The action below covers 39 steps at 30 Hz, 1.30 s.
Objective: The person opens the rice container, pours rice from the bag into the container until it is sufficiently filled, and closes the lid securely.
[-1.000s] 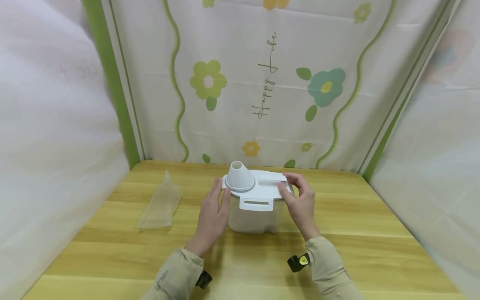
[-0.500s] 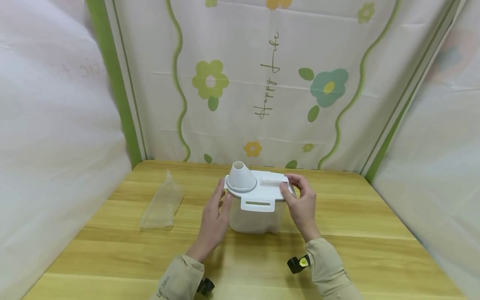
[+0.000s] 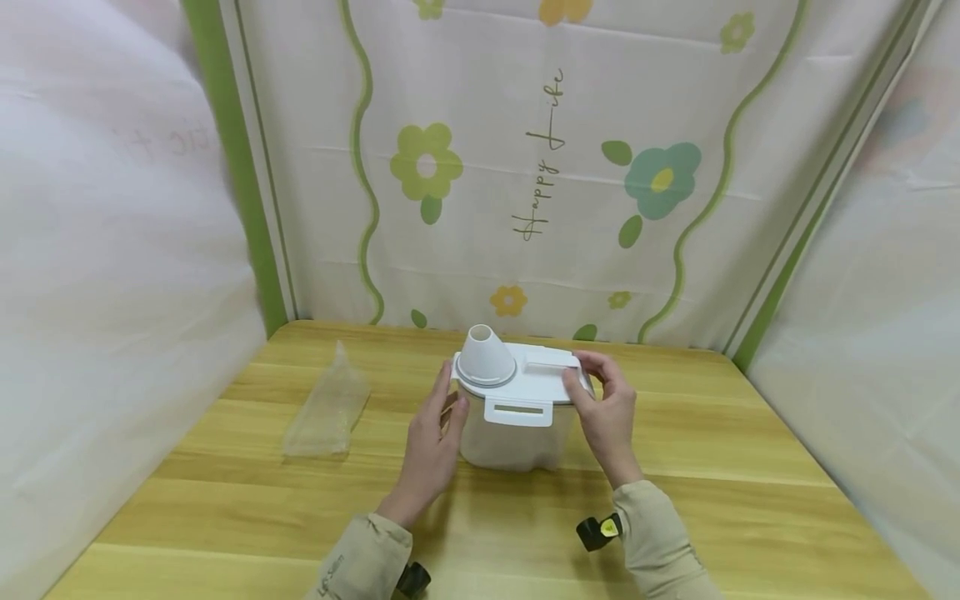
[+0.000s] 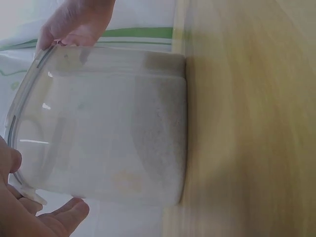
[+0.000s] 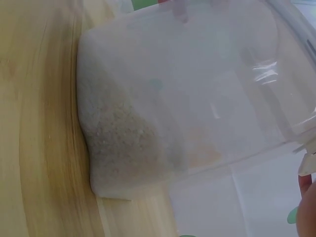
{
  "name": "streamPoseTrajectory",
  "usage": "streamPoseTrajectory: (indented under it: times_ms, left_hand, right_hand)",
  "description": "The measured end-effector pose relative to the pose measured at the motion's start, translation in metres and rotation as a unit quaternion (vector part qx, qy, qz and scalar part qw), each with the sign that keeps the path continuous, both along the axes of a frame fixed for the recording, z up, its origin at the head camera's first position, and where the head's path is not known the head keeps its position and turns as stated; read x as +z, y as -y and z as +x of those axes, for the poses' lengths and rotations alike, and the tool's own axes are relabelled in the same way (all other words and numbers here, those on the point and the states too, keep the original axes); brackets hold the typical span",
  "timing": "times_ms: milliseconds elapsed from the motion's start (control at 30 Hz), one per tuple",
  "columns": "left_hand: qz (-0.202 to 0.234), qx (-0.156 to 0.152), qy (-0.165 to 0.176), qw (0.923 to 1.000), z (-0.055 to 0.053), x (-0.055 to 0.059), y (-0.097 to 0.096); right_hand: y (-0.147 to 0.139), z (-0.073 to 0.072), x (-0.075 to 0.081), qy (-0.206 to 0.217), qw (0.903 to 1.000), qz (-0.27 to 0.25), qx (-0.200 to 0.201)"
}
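White cone (image 3: 485,360) in head view, grains (image 5: 121,133) inside tub (image 5: 237,84) from right wrist

A wood-grain table (image 3: 720,433) is filling a booth-like enclosure (image 3: 112,283), where white, flower-printed curtains (image 3: 480,108) are screening the back and both sides and hiding the kind of room around it.

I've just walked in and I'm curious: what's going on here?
A person has both hands on a clear container standing on the wooden table. The left hand is at the left end of its white lid; the right hand grips the other end. The lid is on, with a cone-shaped spout on top, but the front latch juts out, unfastened. Pale grains lie inside. What looks like a plastic bag lies to the left.
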<state>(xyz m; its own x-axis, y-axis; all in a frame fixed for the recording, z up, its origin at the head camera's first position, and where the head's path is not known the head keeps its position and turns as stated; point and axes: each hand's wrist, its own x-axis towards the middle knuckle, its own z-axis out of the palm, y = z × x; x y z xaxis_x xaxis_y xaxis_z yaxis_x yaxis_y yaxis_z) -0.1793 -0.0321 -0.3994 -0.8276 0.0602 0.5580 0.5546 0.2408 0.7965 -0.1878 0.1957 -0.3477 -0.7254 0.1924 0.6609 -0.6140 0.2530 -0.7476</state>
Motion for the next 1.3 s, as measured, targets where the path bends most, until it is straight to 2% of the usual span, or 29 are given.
streamPoseTrajectory:
  times_ms: [33, 67, 267, 300, 400, 967, 1300]
  left_hand:
    - [0.0, 0.002, 0.002, 1.0, -0.0001, -0.0007, -0.0004]
    - [0.0, 0.003, 0.004, 1.0, 0.0029, 0.0035, -0.0011]
    - [-0.003, 0.007, 0.02, 0.9998, 0.0033, 0.0048, -0.0011]
    - [-0.003, 0.006, 0.019, 0.9998, 0.0005, 0.0005, -0.0007]
    - [0.004, 0.004, 0.024, 0.9997, 0.0015, 0.002, -0.001]
    - [0.021, 0.011, 0.024, 0.9994, 0.0008, -0.0009, -0.0043]
    - [0.033, 0.008, 0.023, 0.9991, 0.0006, 0.0008, -0.0059]
  right_hand:
    - [-0.0008, -0.0003, 0.0002, 0.001, 1.0, 0.002, 0.002]
    - [-0.0015, -0.0004, 0.0006, 0.002, 1.0, 0.004, 0.003]
    - [-0.0047, -0.0034, -0.0011, -0.015, 0.9996, 0.015, 0.018]
    - [-0.0049, -0.0038, -0.0019, -0.02, 0.9995, 0.015, 0.019]
    - [-0.0045, -0.0049, -0.0026, -0.029, 0.9992, 0.01, 0.024]
    - [-0.0006, -0.0011, -0.0011, -0.011, 0.9998, 0.017, 0.004]
    - [0.0012, -0.0017, -0.0009, -0.016, 0.9998, 0.01, 0.004]
